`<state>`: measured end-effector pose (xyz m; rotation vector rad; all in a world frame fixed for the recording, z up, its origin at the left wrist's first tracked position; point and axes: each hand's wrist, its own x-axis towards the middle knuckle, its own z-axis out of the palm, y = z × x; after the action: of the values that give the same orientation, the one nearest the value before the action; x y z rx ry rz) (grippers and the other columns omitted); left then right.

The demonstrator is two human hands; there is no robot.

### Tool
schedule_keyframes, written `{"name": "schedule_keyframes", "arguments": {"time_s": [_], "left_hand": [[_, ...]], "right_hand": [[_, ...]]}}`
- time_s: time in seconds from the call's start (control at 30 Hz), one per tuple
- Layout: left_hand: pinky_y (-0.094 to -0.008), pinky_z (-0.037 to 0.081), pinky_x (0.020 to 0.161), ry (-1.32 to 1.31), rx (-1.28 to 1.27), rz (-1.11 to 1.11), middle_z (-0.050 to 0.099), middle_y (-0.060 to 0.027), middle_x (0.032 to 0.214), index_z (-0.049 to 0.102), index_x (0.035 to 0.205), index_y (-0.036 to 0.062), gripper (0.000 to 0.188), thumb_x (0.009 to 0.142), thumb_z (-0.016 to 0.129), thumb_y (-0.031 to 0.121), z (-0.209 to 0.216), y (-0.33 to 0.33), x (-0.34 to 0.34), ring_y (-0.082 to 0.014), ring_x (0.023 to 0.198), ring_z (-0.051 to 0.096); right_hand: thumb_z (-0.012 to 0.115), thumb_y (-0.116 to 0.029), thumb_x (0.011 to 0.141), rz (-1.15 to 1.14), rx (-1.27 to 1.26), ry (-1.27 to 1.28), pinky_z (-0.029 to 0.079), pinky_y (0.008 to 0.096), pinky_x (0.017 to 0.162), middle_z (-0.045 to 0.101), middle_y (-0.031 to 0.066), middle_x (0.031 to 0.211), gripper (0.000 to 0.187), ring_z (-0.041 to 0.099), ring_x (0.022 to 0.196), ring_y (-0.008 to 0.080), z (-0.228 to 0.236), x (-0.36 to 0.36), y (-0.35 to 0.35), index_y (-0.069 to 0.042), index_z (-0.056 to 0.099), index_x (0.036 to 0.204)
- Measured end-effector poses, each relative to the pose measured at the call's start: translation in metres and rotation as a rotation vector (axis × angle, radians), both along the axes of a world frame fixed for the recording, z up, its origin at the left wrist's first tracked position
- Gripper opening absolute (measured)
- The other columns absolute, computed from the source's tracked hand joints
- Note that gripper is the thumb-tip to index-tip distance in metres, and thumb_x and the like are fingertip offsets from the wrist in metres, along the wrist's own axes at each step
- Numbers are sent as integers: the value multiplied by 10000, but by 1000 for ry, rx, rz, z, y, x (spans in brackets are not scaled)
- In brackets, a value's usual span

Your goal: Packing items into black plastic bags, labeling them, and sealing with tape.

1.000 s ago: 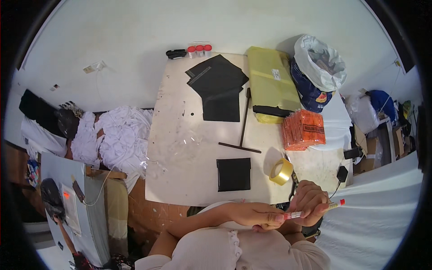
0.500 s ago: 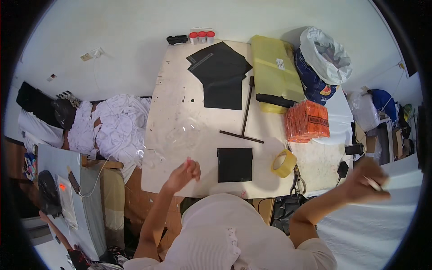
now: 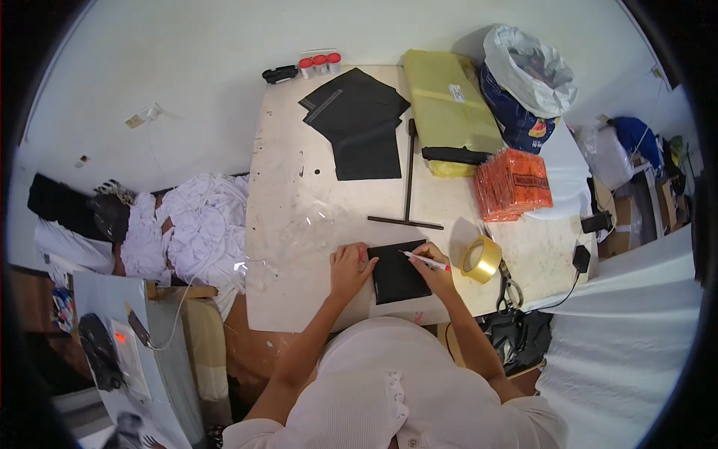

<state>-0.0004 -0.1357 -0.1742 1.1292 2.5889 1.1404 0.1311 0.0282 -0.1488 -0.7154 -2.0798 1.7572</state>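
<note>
A flat black plastic packet (image 3: 399, 283) lies slightly tilted on the table before me. My right hand (image 3: 440, 277) rests over its right side, gripping a white marker (image 3: 428, 261) with a red end; the tip touches or nearly touches the packet's upper part. At the packet's left edge is my left hand (image 3: 348, 269), fingers bent and the thumb near the edge. A small red piece (image 3: 363, 254) shows at its fingertips, too small to name surely. How firmly this hand presses the packet, I cannot tell.
Right of my hands are a yellow tape roll (image 3: 490, 263) and scissors (image 3: 510, 288). Beyond lie a dark T-shaped bar (image 3: 409, 179), black plastic bags (image 3: 366, 142), orange packets (image 3: 516, 187), a yellow package (image 3: 449, 105) and a blue-white sack (image 3: 520, 112). Crumpled clear plastic (image 3: 318, 213) lies left.
My right hand has come in from the far right with the marker to the packet. My left hand has moved right to the packet's edge. The packet now sits turned a little.
</note>
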Motion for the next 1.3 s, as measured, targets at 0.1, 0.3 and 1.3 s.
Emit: {"name": "schedule_keyframes", "arguments": {"time_s": [0.1, 0.3, 1.3], "left_hand": [[-360, 328, 792, 21, -25, -29, 564, -34, 910, 571, 980, 90, 317, 762, 645, 308, -5, 3, -1, -232, 914, 477], [-360, 330, 823, 40, -45, -15, 573, -33, 933, 576, 973, 99, 322, 750, 657, 317, -8, 2, -1, -228, 952, 479], [-361, 333, 851, 10, -64, -13, 576, -64, 954, 590, 953, 102, 303, 762, 643, 331, -11, 1, -1, -247, 960, 484]], "right_hand": [[617, -51, 803, 30, 20, 19, 429, 203, 639, 595, 22, 761, 87, 530, 698, 65, 0, 6, 7, -20, 547, 845], [623, -74, 799, 82, 119, -2, 426, 224, 608, 589, 25, 743, 100, 528, 683, 67, 7, 2, 5, -28, 547, 847], [660, -75, 678, -15, 504, 113, 374, 319, 615, 541, 32, 653, 110, 473, 612, 216, 5, 1, -3, -96, 561, 721]]}}
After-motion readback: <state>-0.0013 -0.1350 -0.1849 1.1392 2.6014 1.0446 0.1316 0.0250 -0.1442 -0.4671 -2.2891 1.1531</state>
